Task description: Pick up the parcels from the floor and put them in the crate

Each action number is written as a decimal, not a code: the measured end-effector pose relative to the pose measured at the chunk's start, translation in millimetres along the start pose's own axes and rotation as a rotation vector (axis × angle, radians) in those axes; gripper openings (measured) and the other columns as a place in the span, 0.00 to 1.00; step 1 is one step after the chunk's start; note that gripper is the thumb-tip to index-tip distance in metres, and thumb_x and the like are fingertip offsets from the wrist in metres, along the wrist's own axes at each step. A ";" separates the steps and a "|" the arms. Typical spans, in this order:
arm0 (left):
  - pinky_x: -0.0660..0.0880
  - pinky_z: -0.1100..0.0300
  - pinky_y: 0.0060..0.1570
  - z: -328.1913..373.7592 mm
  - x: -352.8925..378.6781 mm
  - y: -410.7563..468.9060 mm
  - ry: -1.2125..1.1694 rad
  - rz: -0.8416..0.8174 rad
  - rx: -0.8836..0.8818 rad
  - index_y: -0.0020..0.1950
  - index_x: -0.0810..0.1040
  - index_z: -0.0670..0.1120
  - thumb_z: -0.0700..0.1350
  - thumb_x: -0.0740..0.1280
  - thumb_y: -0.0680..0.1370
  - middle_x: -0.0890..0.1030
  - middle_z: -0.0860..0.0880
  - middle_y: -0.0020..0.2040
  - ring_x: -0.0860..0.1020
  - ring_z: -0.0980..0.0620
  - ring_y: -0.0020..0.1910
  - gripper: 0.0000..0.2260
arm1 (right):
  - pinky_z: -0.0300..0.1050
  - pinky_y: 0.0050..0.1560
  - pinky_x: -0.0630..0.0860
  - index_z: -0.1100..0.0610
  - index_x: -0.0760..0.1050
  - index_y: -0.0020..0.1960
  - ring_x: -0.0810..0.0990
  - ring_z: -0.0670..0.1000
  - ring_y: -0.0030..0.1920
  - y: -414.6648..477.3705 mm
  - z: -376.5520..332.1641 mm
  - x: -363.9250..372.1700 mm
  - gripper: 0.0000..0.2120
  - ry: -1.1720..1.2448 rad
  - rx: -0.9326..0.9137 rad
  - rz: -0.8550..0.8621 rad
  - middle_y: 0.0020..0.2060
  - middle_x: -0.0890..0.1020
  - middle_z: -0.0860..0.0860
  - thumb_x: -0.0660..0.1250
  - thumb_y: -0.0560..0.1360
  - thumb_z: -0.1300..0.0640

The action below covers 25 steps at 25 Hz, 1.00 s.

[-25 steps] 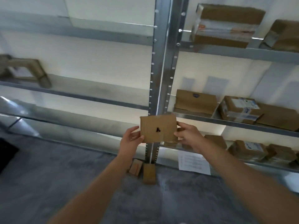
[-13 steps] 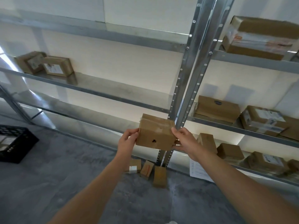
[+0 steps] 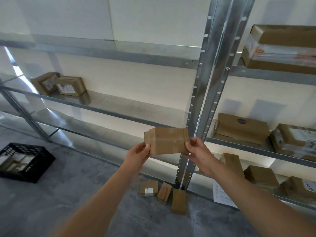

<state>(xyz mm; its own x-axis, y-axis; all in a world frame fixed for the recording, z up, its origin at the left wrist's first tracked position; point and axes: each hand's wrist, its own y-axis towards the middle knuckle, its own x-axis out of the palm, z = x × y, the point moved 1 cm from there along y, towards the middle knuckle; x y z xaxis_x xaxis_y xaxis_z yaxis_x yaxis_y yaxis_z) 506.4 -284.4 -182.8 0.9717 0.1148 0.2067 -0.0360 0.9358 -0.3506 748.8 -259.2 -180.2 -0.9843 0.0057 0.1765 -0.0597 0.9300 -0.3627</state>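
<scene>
I hold a small brown cardboard parcel (image 3: 166, 140) in the air in front of the shelf post. My left hand (image 3: 139, 152) grips its left end and my right hand (image 3: 196, 152) grips its right end. A taped face of the parcel is turned toward me. Three more small parcels lie on the grey floor below: one with a white label (image 3: 148, 188), one with an orange mark (image 3: 164, 192) and a plain one (image 3: 179, 201). The black plastic crate (image 3: 36, 165) stands on the floor at the far left, with parcels inside it.
Metal shelving (image 3: 207, 86) runs along the wall. Two boxes (image 3: 59, 85) sit on the left shelf, and several more parcels (image 3: 242, 128) fill the right bays. A white paper sheet (image 3: 222, 195) lies under the lowest right shelf. Grey floor (image 3: 77, 185) stretches between crate and parcels.
The view has swung left, so the crate now shows fully. The parcel in my hands has been turned, and its face with the dark mark is out of sight.
</scene>
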 end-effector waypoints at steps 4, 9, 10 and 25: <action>0.73 0.47 0.65 21.3 13.6 12.9 -0.045 0.002 0.080 0.66 0.72 0.39 0.34 0.69 0.76 0.80 0.40 0.61 0.78 0.41 0.61 0.19 | 0.61 0.65 0.74 0.48 0.67 0.70 0.75 0.56 0.65 31.3 -16.9 4.2 0.20 -0.027 0.017 0.006 0.63 0.75 0.51 0.62 0.81 0.62; 0.76 0.51 0.62 33.6 26.2 26.3 -0.038 -0.073 0.069 0.66 0.69 0.35 0.28 0.68 0.74 0.80 0.38 0.62 0.78 0.41 0.62 0.21 | 0.56 0.64 0.76 0.47 0.64 0.72 0.77 0.53 0.62 67.5 -25.9 17.2 0.22 0.052 -0.060 0.097 0.64 0.74 0.50 0.62 0.81 0.61; 0.75 0.50 0.63 35.4 27.9 29.3 -0.043 -0.070 0.065 0.65 0.69 0.36 0.29 0.68 0.75 0.79 0.38 0.62 0.77 0.41 0.63 0.20 | 0.52 0.60 0.79 0.48 0.65 0.67 0.79 0.51 0.58 73.3 -26.9 19.2 0.18 0.038 -0.058 0.094 0.62 0.75 0.50 0.63 0.81 0.60; 0.71 0.55 0.62 31.2 -49.6 44.7 0.013 0.154 0.077 0.77 0.54 0.54 0.57 0.78 0.65 0.69 0.54 0.70 0.71 0.56 0.65 0.48 | 0.50 0.48 0.82 0.49 0.77 0.63 0.82 0.51 0.57 89.4 -32.4 107.5 0.25 0.040 0.106 -0.297 0.57 0.83 0.51 0.47 0.82 0.38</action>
<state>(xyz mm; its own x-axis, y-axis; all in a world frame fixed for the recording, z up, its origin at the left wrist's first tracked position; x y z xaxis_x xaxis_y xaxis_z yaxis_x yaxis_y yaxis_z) 449.3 -237.9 -180.2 0.9562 0.2551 0.1436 -0.2023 0.9304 -0.3058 643.1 -163.6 -164.0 -0.9142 -0.2439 0.3237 -0.3623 0.8498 -0.3827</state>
